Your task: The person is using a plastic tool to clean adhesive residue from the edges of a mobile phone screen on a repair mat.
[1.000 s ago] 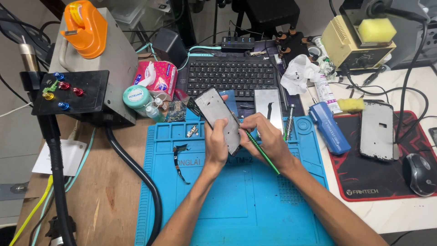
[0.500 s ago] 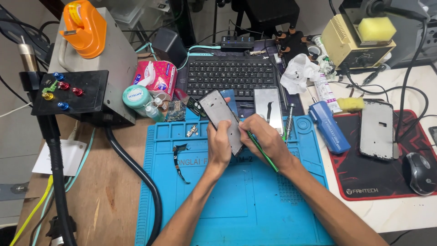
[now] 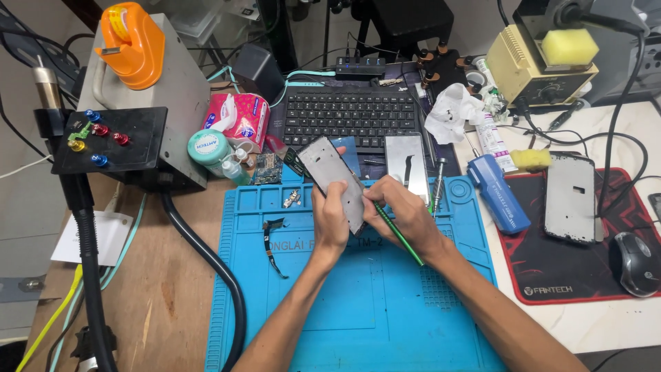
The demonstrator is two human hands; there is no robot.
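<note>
Phone frame (image 3: 334, 180), grey and stripped of its screen, is being held tilted above the blue work mat (image 3: 358, 303), its top end leaning away toward the black keyboard (image 3: 344, 114). The left hand (image 3: 330, 219) is gripping its lower part, fingers wrapping the edge. The right hand (image 3: 406, 212) is pinching a thin green tool (image 3: 399, 234), its tip meeting the frame's lower right edge while the shaft is slanting back over the wrist.

On the mat, a black flex cable (image 3: 270, 238) is lying just left of the left hand, with a small metal part (image 3: 290, 200) above it. A second phone panel (image 3: 406, 158) is resting beyond the right hand at the mat's far edge, a screwdriver (image 3: 438, 182) standing beside it. A blue bottle-shaped tool (image 3: 497, 191) is lying right of the mat, and another phone housing (image 3: 570, 198) is sitting on the red and black mouse pad (image 3: 551, 275) near a mouse (image 3: 633, 262). A pink tissue pack (image 3: 237, 117) and a round green-lidded tub (image 3: 208, 146) are sitting left of the keyboard, with an orange tape dispenser (image 3: 132, 43) on a grey box behind them.
</note>
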